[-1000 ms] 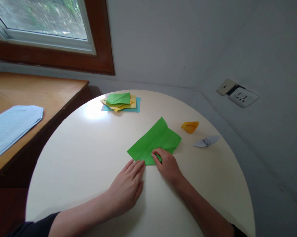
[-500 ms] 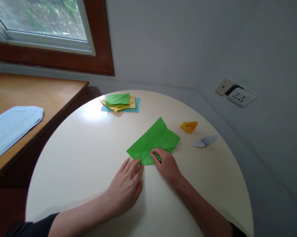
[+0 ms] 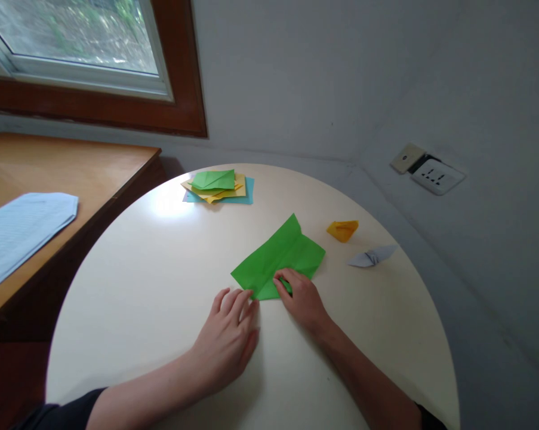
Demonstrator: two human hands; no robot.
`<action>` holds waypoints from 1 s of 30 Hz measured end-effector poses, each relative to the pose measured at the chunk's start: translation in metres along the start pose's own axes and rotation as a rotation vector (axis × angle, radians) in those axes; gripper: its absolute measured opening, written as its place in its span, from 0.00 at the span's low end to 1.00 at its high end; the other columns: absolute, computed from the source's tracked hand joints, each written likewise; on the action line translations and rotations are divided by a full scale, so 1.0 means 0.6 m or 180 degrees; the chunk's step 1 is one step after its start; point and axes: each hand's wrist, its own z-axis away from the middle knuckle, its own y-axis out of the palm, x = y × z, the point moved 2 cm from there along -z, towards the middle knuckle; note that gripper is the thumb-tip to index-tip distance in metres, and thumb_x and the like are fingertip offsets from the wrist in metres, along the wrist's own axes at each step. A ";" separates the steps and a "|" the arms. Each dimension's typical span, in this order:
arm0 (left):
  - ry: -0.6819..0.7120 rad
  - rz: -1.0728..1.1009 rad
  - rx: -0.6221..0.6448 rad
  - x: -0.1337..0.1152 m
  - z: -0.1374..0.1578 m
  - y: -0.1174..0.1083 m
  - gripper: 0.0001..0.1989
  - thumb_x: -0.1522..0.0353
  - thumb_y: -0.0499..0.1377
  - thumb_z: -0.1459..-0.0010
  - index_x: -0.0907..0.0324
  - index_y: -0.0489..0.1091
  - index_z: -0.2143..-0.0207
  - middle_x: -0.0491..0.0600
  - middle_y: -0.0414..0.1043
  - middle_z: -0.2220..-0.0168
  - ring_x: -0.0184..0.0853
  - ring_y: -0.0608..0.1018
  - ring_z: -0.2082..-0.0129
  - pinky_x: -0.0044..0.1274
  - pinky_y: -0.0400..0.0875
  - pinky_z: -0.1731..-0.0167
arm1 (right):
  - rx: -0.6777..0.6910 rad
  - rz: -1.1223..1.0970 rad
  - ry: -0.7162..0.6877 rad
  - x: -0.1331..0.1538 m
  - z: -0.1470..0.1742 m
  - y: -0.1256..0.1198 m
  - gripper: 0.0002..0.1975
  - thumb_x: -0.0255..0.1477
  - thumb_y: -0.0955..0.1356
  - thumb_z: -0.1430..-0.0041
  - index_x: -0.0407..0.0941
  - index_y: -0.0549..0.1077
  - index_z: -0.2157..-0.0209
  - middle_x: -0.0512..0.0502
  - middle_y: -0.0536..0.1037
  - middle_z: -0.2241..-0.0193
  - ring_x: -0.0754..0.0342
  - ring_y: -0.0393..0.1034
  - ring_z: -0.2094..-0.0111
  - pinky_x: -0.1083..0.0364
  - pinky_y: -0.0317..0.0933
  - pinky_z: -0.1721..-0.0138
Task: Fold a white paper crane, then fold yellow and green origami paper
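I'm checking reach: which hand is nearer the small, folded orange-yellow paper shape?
Right. The right hand, at the creased green paper sheet, is left and nearside of the shape; the left hand is farther left, by the sheet's near edge.

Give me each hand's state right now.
Left hand: open, at the near edge of the green paper.
Right hand: closed, pinching the green paper.

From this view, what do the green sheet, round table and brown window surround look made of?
Green sheet: likely paper, matte, with crease lines.
Round table: perhaps laminate, white, semi-gloss; glare near its far edge.
Brown window surround: probably stained wood, by its reddish tone; grain unclear.
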 end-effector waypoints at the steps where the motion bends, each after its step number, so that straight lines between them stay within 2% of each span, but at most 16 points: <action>1: -0.0002 -0.0005 -0.0006 0.000 0.000 -0.001 0.17 0.70 0.51 0.43 0.66 0.67 0.52 0.59 0.67 0.52 0.45 0.66 0.51 0.39 0.55 0.49 | -0.0007 0.0004 -0.0007 0.000 0.000 0.000 0.05 0.25 0.62 0.42 0.45 0.69 0.69 0.47 0.76 0.70 0.53 0.70 0.68 0.56 0.60 0.65; 13: -0.0073 -0.0059 -0.0030 0.000 -0.001 -0.004 0.15 0.71 0.49 0.42 0.65 0.67 0.54 0.59 0.68 0.53 0.46 0.68 0.55 0.40 0.62 0.54 | -0.0025 0.0046 -0.0022 0.002 0.001 -0.001 0.05 0.25 0.62 0.42 0.45 0.69 0.69 0.47 0.76 0.71 0.53 0.70 0.68 0.56 0.60 0.65; 17: 0.0209 0.0124 -0.0100 -0.010 -0.004 -0.005 0.17 0.73 0.48 0.42 0.68 0.64 0.52 0.60 0.68 0.53 0.45 0.69 0.53 0.36 0.66 0.54 | -0.0062 0.0060 -0.0072 0.002 0.000 -0.001 0.06 0.25 0.62 0.42 0.45 0.69 0.69 0.47 0.76 0.71 0.53 0.70 0.69 0.56 0.60 0.66; 22: 0.0576 0.0233 -0.0039 -0.039 -0.015 0.002 0.22 0.72 0.49 0.42 0.72 0.56 0.46 0.64 0.65 0.48 0.47 0.66 0.47 0.37 0.63 0.48 | -0.0009 0.0034 -0.0039 0.001 -0.001 -0.001 0.05 0.24 0.62 0.42 0.45 0.69 0.69 0.47 0.75 0.71 0.53 0.70 0.68 0.56 0.60 0.65; 30: 0.0349 0.0064 0.0158 -0.049 -0.022 0.020 0.22 0.69 0.49 0.41 0.71 0.56 0.46 0.65 0.64 0.48 0.47 0.68 0.48 0.37 0.61 0.48 | -0.0027 0.0066 -0.0032 0.000 -0.001 0.002 0.05 0.24 0.62 0.43 0.44 0.69 0.69 0.47 0.75 0.71 0.53 0.69 0.68 0.56 0.59 0.66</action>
